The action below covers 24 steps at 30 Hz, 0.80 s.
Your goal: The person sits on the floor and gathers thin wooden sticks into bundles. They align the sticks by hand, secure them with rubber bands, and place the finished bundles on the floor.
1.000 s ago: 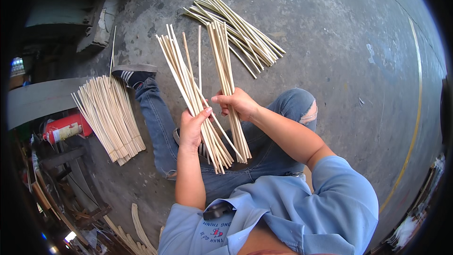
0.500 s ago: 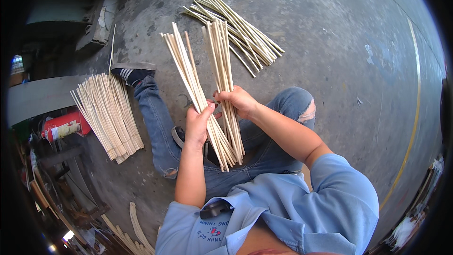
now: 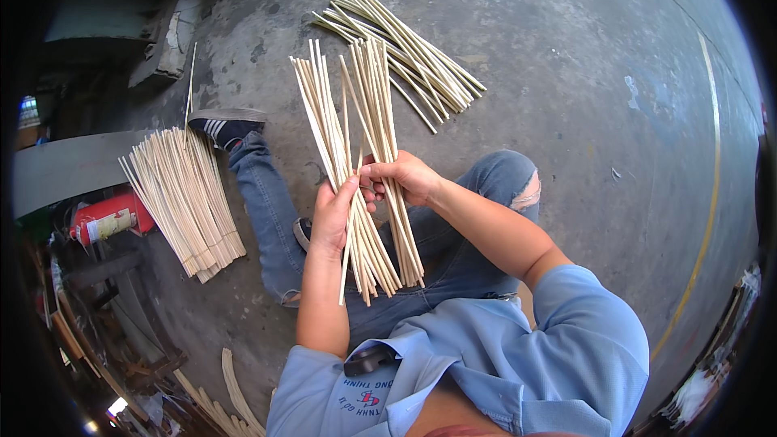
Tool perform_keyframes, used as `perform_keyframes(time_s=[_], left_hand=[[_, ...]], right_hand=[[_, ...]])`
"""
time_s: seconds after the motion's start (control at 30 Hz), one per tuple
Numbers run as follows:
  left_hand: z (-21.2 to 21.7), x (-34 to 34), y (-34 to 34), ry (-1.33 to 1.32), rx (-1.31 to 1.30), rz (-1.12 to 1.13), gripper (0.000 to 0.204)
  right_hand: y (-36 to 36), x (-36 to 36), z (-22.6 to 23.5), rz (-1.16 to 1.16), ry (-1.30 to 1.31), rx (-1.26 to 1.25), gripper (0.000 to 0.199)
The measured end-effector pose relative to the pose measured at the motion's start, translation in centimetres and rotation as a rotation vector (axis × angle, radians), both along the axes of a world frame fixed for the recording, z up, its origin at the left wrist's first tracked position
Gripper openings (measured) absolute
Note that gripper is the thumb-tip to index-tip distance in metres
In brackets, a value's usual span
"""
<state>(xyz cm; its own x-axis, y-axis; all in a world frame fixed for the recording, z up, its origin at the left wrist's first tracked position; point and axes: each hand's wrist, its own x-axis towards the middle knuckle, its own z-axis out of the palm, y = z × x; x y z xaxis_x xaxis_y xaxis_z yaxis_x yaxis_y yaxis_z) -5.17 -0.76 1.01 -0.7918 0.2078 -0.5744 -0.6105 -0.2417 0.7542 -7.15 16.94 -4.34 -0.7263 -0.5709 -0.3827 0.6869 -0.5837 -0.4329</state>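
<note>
I sit on a concrete floor in blue jeans (image 3: 267, 218) and a light blue shirt. My left hand (image 3: 333, 217) grips a bundle of thin pale bamboo sticks (image 3: 324, 121) that fans up and away from me. My right hand (image 3: 405, 178) holds a second bundle of the same sticks (image 3: 374, 89) just beside it, and its fingers touch the left hand's bundle. The lower ends of both bundles hang over my lap.
A loose pile of sticks (image 3: 405, 48) lies on the floor ahead. A tidy stack of sticks (image 3: 182, 194) lies at my left beside my dark shoe (image 3: 222, 125). A red fire extinguisher (image 3: 105, 218) and dark clutter sit at the far left. A yellow floor line (image 3: 712, 194) curves on the right.
Both hands have drawn closer together and slightly toward me, and the two bundles now stand more upright and nearer each other.
</note>
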Motion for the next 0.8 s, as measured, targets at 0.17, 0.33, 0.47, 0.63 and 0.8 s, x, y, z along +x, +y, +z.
perform_keyframes(time_s=[0.17,0.33,0.47,0.63,0.8], left_hand=[[-0.7,0.1,0.2,0.018,-0.041,-0.081,0.032],[-1.2,0.4,0.6,-0.017,-0.07,-0.039,0.028],[-1.3,0.4,-0.2,-0.092,-0.003,0.06,0.023],[-0.9,0.0,-1.2,-0.123,-0.047,0.024,0.023],[-1.0,0.5,-0.4,-0.037,0.001,-0.039,0.031]], right_hand=[[-0.3,0.1,0.2,-0.022,-0.085,0.11,0.021],[-0.3,0.2,0.7,-0.045,-0.131,0.18,0.021],[0.0,0.0,0.7,-0.077,-0.195,0.164,0.014],[0.0,-0.3,-0.3,-0.084,-0.151,0.233,0.017],[-0.5,0.0,0.1,-0.037,-0.056,0.21,0.025]])
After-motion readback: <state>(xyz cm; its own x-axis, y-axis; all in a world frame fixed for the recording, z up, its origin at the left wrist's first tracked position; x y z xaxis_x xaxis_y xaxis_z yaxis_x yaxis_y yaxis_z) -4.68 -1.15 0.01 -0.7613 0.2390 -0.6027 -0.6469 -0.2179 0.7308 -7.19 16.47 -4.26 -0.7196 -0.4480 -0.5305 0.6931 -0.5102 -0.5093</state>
